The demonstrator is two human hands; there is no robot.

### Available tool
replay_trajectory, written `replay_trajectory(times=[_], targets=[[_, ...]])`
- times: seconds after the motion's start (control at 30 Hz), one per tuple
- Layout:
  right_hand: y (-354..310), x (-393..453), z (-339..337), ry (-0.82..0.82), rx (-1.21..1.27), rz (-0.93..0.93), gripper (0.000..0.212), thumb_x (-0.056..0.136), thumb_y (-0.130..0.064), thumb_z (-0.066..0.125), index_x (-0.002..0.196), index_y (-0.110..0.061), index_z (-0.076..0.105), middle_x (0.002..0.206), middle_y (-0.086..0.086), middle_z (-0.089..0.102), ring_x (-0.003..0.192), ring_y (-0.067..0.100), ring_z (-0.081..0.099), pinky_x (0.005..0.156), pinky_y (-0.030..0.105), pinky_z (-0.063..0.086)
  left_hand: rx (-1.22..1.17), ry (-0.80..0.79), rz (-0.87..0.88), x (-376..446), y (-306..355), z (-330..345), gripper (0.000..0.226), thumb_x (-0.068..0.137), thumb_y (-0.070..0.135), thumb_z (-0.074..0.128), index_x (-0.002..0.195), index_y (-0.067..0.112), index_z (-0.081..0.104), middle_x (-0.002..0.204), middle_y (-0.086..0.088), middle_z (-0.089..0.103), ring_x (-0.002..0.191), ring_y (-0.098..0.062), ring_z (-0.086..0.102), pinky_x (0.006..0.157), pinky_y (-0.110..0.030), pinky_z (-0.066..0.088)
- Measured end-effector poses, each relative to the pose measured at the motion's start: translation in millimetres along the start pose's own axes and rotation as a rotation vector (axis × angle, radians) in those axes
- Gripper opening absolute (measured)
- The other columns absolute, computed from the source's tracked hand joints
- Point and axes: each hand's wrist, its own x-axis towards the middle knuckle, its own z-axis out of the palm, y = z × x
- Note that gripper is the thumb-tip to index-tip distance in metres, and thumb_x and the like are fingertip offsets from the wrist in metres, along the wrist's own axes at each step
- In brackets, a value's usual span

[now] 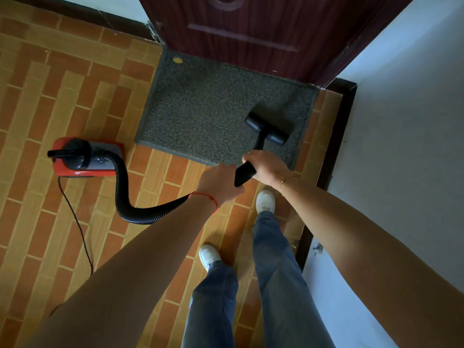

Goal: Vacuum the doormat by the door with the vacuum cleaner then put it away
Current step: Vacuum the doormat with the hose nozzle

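— Two hands, one hose, one nozzle, one mat: is that our count?

— Yes, and one vacuum body. Our right hand (pixel 266 165) curls its fingers round the ribbed hose (pixel 148 217) just behind the stem, at the mat's near edge. Our left hand (pixel 221 184) grips the same hose a little nearer to us, knuckles up, though its fingertips are hidden beneath it.

— Where does the nozzle sit?

— On the mat (pixel 213 109), toward its near right corner. The nozzle (pixel 267 130) is a black bar lying flat on the grey pile. The mat lies against the door (pixel 251 28) at the far side.

— And the body?

— The red vacuum (pixel 85 156) stands on the brick-pattern floor (pixel 50 96), left of the mat, its hose looping near and right to our hands. One thin cord (pixel 75 222) trails from it toward us and passes behind our left forearm.

— Anything else we can count?

— Two white shoes (pixel 265 200), one yellow speck (pixel 178 60) at the mat's far left corner; we cannot tell what it is. One bracelet on each wrist.
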Motion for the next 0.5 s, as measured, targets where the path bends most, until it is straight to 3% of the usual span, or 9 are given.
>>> replay_trajectory(times=[0.1,0.23,0.5], targets=[[35.8,17.8,-26.8,-0.008,0.023,0.001,0.008,0.089,-0.016,0.056,0.086,-0.019,0.049,0.094,0.003,0.063,0.085,0.025,0.065,0.063,0.029,0.042,-0.083,0.013,-0.034,35.5,21.6,-16.8,0.023,0.082,0.031,0.059,0.097,0.015,0.056,0.079,-0.001,0.056,0.071,-0.022,0.058,0.06,-0.03,0.046],[73.4,42.4,-65.3,-0.044,-0.01,-0.024,0.003,0.091,-0.016,0.054,0.09,-0.016,0.052,0.098,0.005,0.064,0.088,0.026,0.065,0.068,0.031,0.046,-0.126,0.004,-0.067,80.2,46.3,-41.0,0.023,0.083,0.031,0.059,0.1,0.015,0.057,0.079,0.0,0.056,0.07,-0.021,0.056,0.061,-0.03,0.046],[135.8,81.6,-116.5,-0.088,-0.049,-0.012,0.01,0.089,-0.011,0.054,0.085,-0.017,0.048,0.095,0.004,0.062,0.085,0.025,0.064,0.063,0.03,0.041,-0.124,0.018,-0.069,148.6,85.5,-78.0,0.029,0.082,0.034,0.06,0.104,0.014,0.058,0.081,-0.001,0.054,0.071,-0.023,0.056,0.06,-0.03,0.044]])
